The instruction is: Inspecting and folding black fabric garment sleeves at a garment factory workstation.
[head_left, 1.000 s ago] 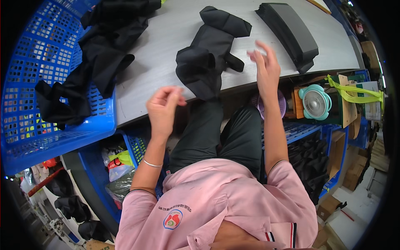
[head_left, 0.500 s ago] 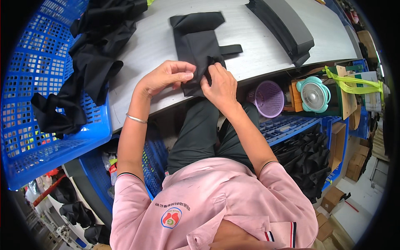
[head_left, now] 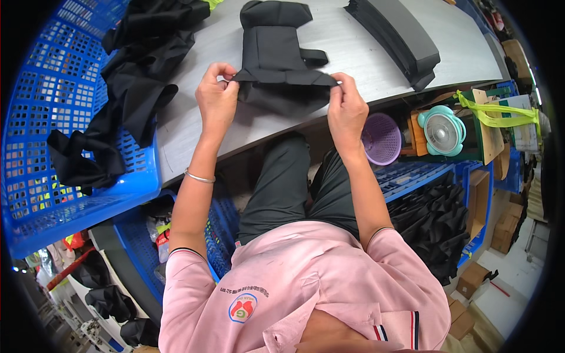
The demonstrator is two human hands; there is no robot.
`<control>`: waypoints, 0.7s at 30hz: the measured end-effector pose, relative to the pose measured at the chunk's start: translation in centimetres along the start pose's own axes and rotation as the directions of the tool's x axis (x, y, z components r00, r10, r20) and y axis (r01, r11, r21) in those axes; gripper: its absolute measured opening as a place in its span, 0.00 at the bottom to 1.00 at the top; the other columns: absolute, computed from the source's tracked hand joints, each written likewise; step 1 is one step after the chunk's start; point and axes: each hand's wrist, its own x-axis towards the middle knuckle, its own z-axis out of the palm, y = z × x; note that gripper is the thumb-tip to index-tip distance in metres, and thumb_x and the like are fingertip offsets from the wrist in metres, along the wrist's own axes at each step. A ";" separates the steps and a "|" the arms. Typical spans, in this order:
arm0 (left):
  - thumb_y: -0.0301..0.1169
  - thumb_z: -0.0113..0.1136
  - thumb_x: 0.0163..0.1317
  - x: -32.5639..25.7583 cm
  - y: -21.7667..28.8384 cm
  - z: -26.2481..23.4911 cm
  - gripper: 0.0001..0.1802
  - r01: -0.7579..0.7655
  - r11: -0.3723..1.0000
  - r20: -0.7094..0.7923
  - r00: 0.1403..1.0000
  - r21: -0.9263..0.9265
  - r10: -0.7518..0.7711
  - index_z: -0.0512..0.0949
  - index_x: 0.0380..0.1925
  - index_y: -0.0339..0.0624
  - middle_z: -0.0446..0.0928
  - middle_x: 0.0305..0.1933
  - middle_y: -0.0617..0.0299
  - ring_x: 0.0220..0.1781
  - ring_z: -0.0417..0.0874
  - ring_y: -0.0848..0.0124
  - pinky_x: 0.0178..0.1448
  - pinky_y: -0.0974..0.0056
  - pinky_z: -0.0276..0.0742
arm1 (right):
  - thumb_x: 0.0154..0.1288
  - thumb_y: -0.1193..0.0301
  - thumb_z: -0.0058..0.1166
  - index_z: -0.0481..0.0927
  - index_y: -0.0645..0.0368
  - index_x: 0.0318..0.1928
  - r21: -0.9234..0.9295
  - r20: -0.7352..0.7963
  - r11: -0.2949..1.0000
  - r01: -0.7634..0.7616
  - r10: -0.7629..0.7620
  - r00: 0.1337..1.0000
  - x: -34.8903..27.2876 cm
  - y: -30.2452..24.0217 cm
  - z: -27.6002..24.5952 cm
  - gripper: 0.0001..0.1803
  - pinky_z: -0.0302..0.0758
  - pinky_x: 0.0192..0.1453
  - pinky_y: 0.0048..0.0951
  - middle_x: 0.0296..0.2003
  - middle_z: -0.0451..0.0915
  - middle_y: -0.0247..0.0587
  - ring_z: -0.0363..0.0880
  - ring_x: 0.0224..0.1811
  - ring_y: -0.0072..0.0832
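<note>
The pale work table (head_left: 347,53) is the largest thing, spread across 12 o'clock, with a blue plastic basket (head_left: 144,179) at its 9-to-10 o'clock side and a heap of black cloth (head_left: 141,65) draped over it. At 12 o'clock, on the table by its near edge, is a black cloth piece (head_left: 271,50) with a short side strap. A stack of dark panels (head_left: 400,41) lies at 1 o'clock. The right hand (head_left: 348,112), between 1 and 2, pinches one end of the piece's near band; the left hand (head_left: 216,100), at 11, pinches the other, so the band stretches between them. The step in hand seems to be straightening that band; the next move likely calls for even tension and matched corners. A mint-green fan (head_left: 443,130) and a purple bin (head_left: 382,138) sit between 2 and 3; a thin bracelet (head_left: 200,177) circles the left wrist.
</note>
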 end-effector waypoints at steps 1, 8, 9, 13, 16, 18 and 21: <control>0.20 0.60 0.58 0.0 -0.3 0.3 0.06 0.020 0.998 -0.059 0.998 -0.063 -0.024 0.76 0.37 0.38 0.76 0.26 0.65 0.22 0.73 0.81 0.29 0.70 0.71 | 0.65 0.76 0.56 0.78 0.62 0.47 0.067 -0.043 0.998 -0.005 0.008 0.999 0.1 -0.3 -0.5 0.11 0.76 0.36 0.41 0.34 0.83 0.49 0.83 0.32 0.47; 0.31 0.71 0.60 -3.5 0.4 3.7 0.15 0.186 0.961 0.140 0.977 -0.206 -0.159 0.75 0.42 0.41 0.72 0.20 0.71 0.22 0.69 0.83 0.27 0.73 0.63 | 0.65 0.78 0.57 0.74 0.62 0.59 0.151 0.090 0.976 -0.156 0.144 0.985 -0.6 0.7 -0.5 0.21 0.77 0.41 0.40 0.40 0.82 0.53 0.83 0.36 0.45; 0.28 0.70 0.58 -3.9 1.7 3.8 0.15 0.157 0.983 0.106 0.984 -0.098 -0.146 0.75 0.42 0.40 0.71 0.20 0.70 0.23 0.69 0.82 0.29 0.71 0.66 | 0.64 0.80 0.56 0.74 0.62 0.59 0.134 0.053 0.990 -0.030 0.023 0.998 -0.8 0.9 -0.4 0.22 0.77 0.42 0.40 0.42 0.81 0.53 0.83 0.37 0.45; 0.19 0.61 0.52 -2.7 0.5 3.0 0.17 0.041 0.999 -0.115 0.993 0.013 -0.039 0.75 0.44 0.41 0.71 0.22 0.67 0.23 0.70 0.78 0.32 0.69 0.71 | 0.63 0.83 0.53 0.74 0.62 0.60 0.175 0.075 0.977 -0.118 0.107 0.991 1.2 4.0 -1.7 0.24 0.77 0.43 0.36 0.36 0.76 0.49 0.78 0.33 0.43; 0.19 0.63 0.56 -2.9 1.2 2.6 0.20 0.019 0.989 -0.011 1.000 0.150 -0.018 0.75 0.49 0.40 0.73 0.28 0.69 0.27 0.69 0.80 0.33 0.74 0.69 | 0.64 0.77 0.59 0.74 0.60 0.61 0.231 0.206 0.970 -0.074 0.025 0.978 3.5 4.3 -3.6 0.23 0.77 0.41 0.30 0.38 0.77 0.44 0.78 0.33 0.33; 0.22 0.66 0.55 -3.0 1.9 2.7 0.22 0.013 0.998 -0.020 1.000 0.058 -0.012 0.75 0.51 0.41 0.75 0.31 0.67 0.29 0.71 0.79 0.34 0.72 0.70 | 0.64 0.68 0.67 0.77 0.60 0.58 0.231 0.210 0.969 -0.084 0.034 0.977 6.2 5.6 -5.3 0.24 0.76 0.40 0.27 0.42 0.78 0.40 0.77 0.34 0.24; 0.29 0.73 0.56 -3.9 2.7 2.7 0.30 -0.008 1.000 -0.030 1.000 -0.011 0.007 0.72 0.58 0.40 0.77 0.45 0.62 0.36 0.74 0.77 0.36 0.71 0.72 | 0.63 0.62 0.67 0.81 0.59 0.52 -0.136 -0.100 0.987 0.080 -0.095 0.990 12.1 8.6 -8.5 0.21 0.78 0.47 0.35 0.46 0.79 0.45 0.80 0.40 0.34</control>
